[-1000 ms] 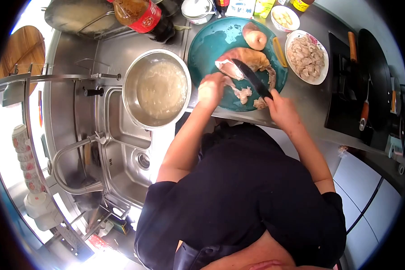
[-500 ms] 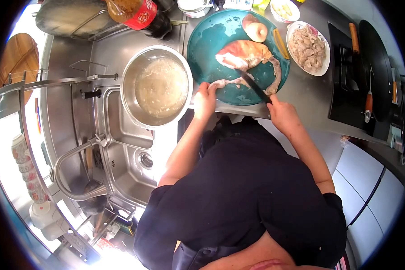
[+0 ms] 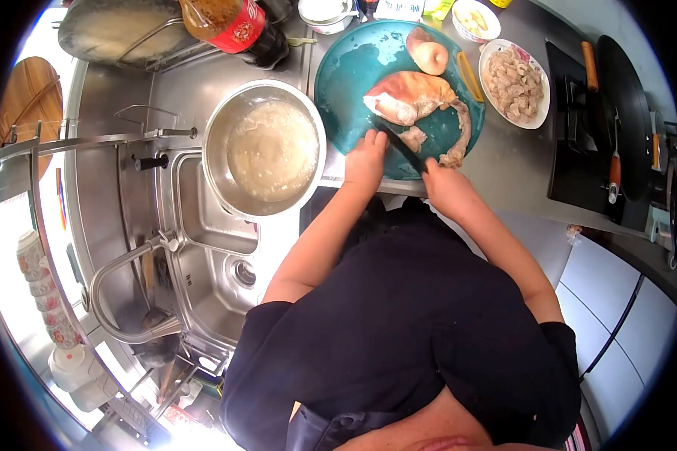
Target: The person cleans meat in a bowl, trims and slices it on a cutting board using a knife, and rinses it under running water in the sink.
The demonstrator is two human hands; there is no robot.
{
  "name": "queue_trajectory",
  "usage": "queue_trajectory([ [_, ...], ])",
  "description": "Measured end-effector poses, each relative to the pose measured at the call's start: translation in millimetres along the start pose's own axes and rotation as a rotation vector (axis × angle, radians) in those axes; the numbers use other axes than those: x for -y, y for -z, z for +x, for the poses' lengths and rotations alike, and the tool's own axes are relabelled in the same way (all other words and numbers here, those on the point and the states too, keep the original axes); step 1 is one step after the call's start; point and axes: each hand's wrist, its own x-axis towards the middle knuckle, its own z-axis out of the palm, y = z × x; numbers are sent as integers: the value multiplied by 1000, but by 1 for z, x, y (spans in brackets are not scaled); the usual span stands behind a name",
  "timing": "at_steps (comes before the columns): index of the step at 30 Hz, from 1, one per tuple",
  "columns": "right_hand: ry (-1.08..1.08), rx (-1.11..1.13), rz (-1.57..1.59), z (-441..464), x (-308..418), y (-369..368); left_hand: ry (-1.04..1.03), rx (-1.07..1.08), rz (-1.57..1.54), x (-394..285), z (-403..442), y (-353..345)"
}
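Note:
My right hand (image 3: 448, 186) is closed around the handle of a black-bladed knife (image 3: 403, 147). The blade slants up and left over the round green cutting board (image 3: 346, 83). My left hand (image 3: 365, 161) is closed at the board's near edge, close beside the blade's tip; what its fingers hold is hidden. Just beyond the knife lies a large piece of raw, pinkish-yellow meat (image 3: 408, 96). A long pale strip (image 3: 461, 135) trails from its right side. A small pale scrap (image 3: 413, 138) rests right of the blade, and another raw piece (image 3: 427, 51) sits at the back.
A steel bowl of cloudy liquid (image 3: 272, 150) stands left of the board, beside the sink (image 3: 218, 274). To the right are an oval plate of cut raw meat (image 3: 514, 84) and a stove with a black wok (image 3: 626, 120). A cola bottle (image 3: 237, 30) stands behind the bowl.
My left hand has moved right, up to the knife. The pale strip it pinched at the board's left edge no longer shows. My right hand and the knife have shifted left.

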Motion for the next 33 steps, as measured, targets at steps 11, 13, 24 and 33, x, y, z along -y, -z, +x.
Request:
queue_trajectory([
  [11,108,-63,-64,76,22,-3,298,-100,-731,-5,11,7],
  [13,107,-76,-50,69,22,-1,679,76,-1270,-19,21,66],
  [24,74,-189,226,20,-7,24,497,-67,-1683,41,9,175],
  [33,-21,-375,378,-13,-55,47,495,-222,-280,105,-20,133],
])
